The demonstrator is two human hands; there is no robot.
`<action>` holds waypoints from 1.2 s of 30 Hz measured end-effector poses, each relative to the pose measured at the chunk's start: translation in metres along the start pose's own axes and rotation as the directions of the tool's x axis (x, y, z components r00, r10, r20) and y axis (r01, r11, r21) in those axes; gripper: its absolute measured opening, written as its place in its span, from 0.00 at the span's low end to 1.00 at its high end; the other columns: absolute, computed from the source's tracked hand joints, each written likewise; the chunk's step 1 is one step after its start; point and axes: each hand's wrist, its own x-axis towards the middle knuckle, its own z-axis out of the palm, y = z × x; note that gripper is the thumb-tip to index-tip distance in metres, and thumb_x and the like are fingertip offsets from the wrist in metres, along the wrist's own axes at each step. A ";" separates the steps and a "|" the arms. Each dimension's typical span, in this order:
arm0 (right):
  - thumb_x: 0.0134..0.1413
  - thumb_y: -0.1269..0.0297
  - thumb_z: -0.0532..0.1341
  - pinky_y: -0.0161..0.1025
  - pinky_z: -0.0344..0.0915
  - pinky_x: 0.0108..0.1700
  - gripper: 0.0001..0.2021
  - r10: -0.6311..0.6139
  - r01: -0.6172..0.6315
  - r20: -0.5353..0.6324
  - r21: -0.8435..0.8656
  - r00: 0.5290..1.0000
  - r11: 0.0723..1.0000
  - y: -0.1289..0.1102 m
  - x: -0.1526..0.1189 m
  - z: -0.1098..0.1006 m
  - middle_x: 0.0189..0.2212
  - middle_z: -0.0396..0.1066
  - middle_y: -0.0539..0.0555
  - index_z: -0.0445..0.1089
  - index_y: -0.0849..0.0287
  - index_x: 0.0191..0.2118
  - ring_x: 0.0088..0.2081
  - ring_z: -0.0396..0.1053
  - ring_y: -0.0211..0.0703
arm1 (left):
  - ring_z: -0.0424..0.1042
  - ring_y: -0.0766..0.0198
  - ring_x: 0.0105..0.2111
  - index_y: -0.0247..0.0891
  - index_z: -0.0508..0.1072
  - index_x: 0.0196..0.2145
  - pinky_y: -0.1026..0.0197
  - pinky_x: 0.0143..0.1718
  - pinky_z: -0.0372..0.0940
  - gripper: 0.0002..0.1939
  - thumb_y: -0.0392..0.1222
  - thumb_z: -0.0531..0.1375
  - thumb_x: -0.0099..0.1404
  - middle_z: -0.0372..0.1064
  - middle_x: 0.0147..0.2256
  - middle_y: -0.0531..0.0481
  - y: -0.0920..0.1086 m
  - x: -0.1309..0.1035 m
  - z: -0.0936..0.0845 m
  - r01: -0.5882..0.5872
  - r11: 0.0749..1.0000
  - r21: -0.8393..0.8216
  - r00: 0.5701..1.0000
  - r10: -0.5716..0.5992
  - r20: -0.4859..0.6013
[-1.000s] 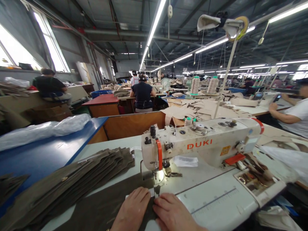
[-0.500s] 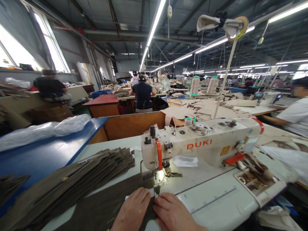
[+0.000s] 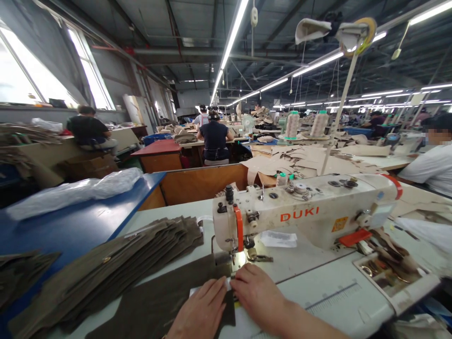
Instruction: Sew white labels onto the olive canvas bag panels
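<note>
A dark olive fabric piece (image 3: pixel 151 301) lies on the pale sewing table, its far end by the needle area of the white sewing machine (image 3: pixel 303 212). My left hand (image 3: pixel 203 306) rests on this fabric, fingers together, over a small white piece (image 3: pixel 193 291). Just right of it, my right hand (image 3: pixel 256 292) has its fingertips pinched at the fabric's edge, close below the lit presser foot; a small white bit shows between the two hands. What the right fingertips grip is too small to make out. A stack of olive fabric pieces (image 3: pixel 141 263) lies to the left.
A tray (image 3: pixel 391 294) with metal bits stands at the right of the machine. Plastic wrapping (image 3: pixel 77 190) lies on a blue table (image 3: pixel 123 202) at the left. Beige pieces (image 3: pixel 303 157) are piled behind the machine. A person in white (image 3: pixel 432 162) sits at the right; others sit farther back.
My right hand has moved up toward the needle area, and more of its forearm shows. My left hand has shifted slightly right and lower. The whole view has shifted a little.
</note>
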 end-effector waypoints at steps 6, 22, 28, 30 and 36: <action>0.56 0.72 0.63 0.38 0.62 0.43 0.04 -0.032 0.032 -0.018 -0.017 0.999 0.999 0.005 0.000 0.002 0.32 0.68 0.50 0.67 0.58 0.34 0.38 0.64 0.44 | 0.72 0.63 0.47 0.40 0.69 0.53 0.64 0.47 0.67 0.18 0.40 0.53 0.67 0.74 0.50 0.51 -0.001 0.000 -0.003 0.048 0.998 -0.031 0.999 -0.048 0.005; 0.58 0.75 0.58 0.40 0.60 0.41 0.05 0.035 -0.038 -0.065 -0.051 0.997 0.998 0.020 0.014 0.004 0.32 0.69 0.52 0.66 0.58 0.33 0.35 0.64 0.44 | 0.73 0.58 0.48 0.40 0.69 0.53 0.56 0.49 0.69 0.19 0.36 0.52 0.65 0.74 0.50 0.48 -0.006 0.028 0.007 0.176 0.978 -0.114 0.978 -0.161 0.132; 0.59 0.73 0.59 0.40 0.59 0.40 0.05 0.046 -0.053 -0.079 -0.079 0.996 0.996 0.021 0.014 0.006 0.31 0.68 0.51 0.66 0.58 0.32 0.35 0.64 0.44 | 0.74 0.59 0.47 0.39 0.70 0.52 0.59 0.47 0.70 0.18 0.37 0.52 0.66 0.75 0.48 0.49 -0.004 0.026 0.011 0.109 0.992 -0.063 0.994 -0.108 0.007; 0.58 0.73 0.60 0.40 0.59 0.40 0.05 0.047 -0.053 -0.087 -0.075 0.995 0.996 0.020 0.013 0.005 0.31 0.68 0.51 0.66 0.58 0.31 0.35 0.64 0.44 | 0.74 0.60 0.46 0.38 0.70 0.52 0.59 0.46 0.71 0.18 0.37 0.52 0.66 0.75 0.48 0.49 -0.002 0.024 0.010 0.097 0.993 -0.060 0.995 -0.097 -0.002; 0.56 0.74 0.60 0.41 0.60 0.39 0.04 0.053 -0.059 -0.077 -0.073 0.996 0.996 0.019 0.014 0.002 0.31 0.69 0.52 0.66 0.59 0.32 0.34 0.64 0.44 | 0.73 0.60 0.48 0.41 0.70 0.52 0.60 0.48 0.70 0.18 0.38 0.53 0.65 0.74 0.49 0.49 0.000 0.021 0.009 0.116 0.988 -0.101 0.993 -0.115 0.018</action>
